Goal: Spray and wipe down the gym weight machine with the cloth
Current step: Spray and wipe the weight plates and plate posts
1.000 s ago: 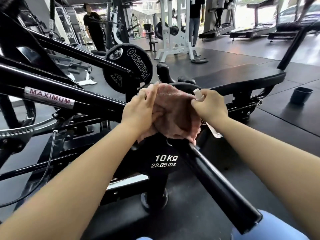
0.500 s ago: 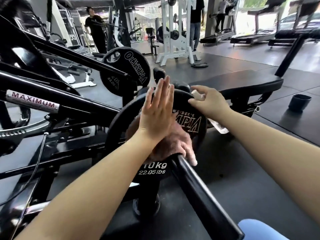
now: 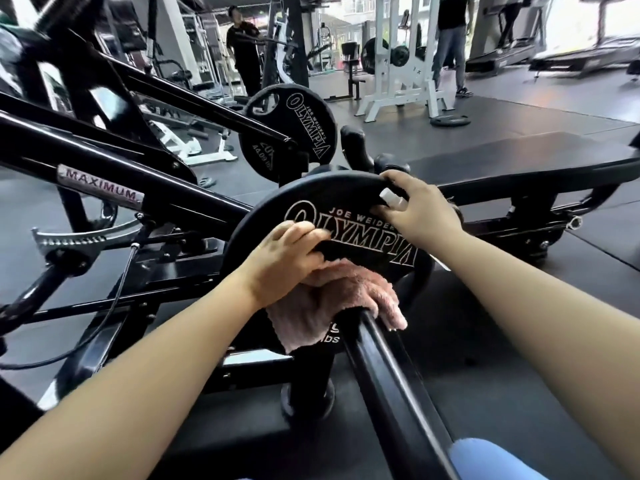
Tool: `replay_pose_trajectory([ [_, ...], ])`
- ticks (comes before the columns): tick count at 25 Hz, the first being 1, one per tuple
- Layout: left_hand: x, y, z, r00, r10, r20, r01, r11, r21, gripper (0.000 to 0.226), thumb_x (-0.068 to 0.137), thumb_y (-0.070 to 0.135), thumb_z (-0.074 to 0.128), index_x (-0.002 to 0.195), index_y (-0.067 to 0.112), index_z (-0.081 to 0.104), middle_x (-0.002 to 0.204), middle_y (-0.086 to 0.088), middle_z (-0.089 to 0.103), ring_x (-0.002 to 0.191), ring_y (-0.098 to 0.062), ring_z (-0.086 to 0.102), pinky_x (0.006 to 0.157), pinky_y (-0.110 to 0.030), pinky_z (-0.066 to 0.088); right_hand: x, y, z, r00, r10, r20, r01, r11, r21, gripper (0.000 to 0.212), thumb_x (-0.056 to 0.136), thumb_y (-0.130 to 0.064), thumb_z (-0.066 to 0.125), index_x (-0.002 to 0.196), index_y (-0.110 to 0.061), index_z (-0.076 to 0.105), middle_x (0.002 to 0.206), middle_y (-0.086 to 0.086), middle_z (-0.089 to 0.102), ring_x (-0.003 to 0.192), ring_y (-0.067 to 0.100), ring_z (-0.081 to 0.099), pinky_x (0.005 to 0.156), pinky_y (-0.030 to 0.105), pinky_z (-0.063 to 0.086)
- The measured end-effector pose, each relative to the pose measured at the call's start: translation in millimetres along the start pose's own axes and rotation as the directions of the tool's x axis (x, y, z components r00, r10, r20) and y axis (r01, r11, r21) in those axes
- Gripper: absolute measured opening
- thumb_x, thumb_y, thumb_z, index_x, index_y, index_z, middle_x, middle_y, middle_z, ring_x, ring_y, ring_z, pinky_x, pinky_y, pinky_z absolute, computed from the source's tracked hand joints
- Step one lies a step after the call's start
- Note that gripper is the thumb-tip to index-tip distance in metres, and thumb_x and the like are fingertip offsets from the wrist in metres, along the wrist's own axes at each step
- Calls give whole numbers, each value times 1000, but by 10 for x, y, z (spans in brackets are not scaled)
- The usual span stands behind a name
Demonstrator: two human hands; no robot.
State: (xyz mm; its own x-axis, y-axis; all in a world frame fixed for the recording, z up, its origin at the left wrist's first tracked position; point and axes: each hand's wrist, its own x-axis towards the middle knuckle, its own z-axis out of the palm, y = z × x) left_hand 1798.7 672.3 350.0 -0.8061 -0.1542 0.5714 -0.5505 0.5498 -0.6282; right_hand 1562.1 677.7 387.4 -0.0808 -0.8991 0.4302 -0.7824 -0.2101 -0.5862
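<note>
Where both hands grip, plate (image 3: 349,233) reads "JOE WEIDER'S OLYMPIA"

1 head-worn wide-angle view looks forward and down along both forearms, close above the weight plate (image 3: 325,216) on the machine's bar (image 3: 391,386), gym floor (image 3: 519,109) receding beyond.

You are looking across a gym where dark rubber floor (image 3: 502,133) is spreading out under daylight coming through bright windows (image 3: 568,26) at the far right. A white rack (image 3: 401,81) is standing mid-room, treadmills (image 3: 575,57) are lining the windows, and two people (image 3: 244,46) are standing beyond.
</note>
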Motion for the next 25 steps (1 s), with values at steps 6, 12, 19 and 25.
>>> replay_pose_trajectory([
  [6, 525, -176, -544, 749, -663, 9, 660, 747, 75, 16, 80, 27, 66, 68, 17, 69, 67, -5, 60, 57, -28, 60, 49, -25, 31, -21, 41, 40, 1000, -6, -29, 6, 1000, 1, 56, 86, -34, 65, 138, -32, 44, 136, -1, 53, 125, 28, 42, 97, 41, 40],
  [12, 941, -517, -423, 124, -979, 160, 943, 67, -326, 29, 89, 12, 53, 119, 13, 55, 121, -6, 55, 100, -17, 54, 69, -13, 28, -42, 10, 45, 1000, 28, -13, -28, 1000, 11, 58, 86, -34, 64, 140, -33, 41, 139, -4, 50, 128, 26, 39, 99, 42, 38],
  [19, 663, -204, -299, 739, -673, -46, 660, 735, -155, 16, 73, -4, 60, 64, 9, 63, 79, -5, 65, 73, -29, 59, 65, -32, 47, -64, 8, 38, 1000, 22, 15, -22, 1000, 16, 58, 88, -36, 62, 141, -33, 39, 140, -7, 47, 129, 26, 36, 97, 40, 36],
  [25, 464, -216, -412, 743, -650, 159, 669, 712, -214, 25, 78, 14, 49, 95, 5, 65, 101, -12, 69, 87, -35, 60, 81, -35, 46, -90, -302, -29, 991, -67, -113, 65, 998, -22, 50, 84, -40, 65, 130, -27, 54, 140, -7, 48, 126, 20, 45, 98, 35, 39],
])
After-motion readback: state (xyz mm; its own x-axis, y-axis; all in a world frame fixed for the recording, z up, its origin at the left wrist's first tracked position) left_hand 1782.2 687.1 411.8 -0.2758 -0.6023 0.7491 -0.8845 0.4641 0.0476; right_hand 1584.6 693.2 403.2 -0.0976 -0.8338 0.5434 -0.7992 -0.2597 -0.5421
